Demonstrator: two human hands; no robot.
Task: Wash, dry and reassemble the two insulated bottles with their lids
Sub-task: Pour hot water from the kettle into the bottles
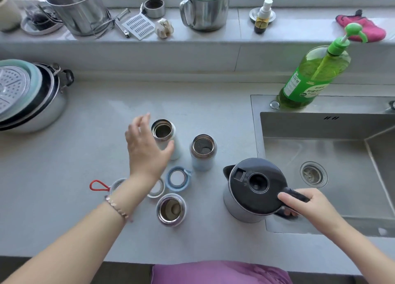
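Bottles, head view. The white bottle (162,130) stands open just beyond the left hand's (147,149) fingers, with the thumb at its wall; contact cannot be told. These fingers are straight and spread wide, holding nothing. The blue bottle (203,155), also open, stands to the right of them, apart. The blue lid (168,180), white lid (159,191) and red-looped lid (117,184) lie separately behind the fingers, by the wrist, next to a third open steel vessel (171,212). The right hand (303,204) has its fingers curled round the handle of the kettle (256,183), beside the sink (310,125). Judged stage: disassembly done, washing barely begun — drying and reassembly are left.
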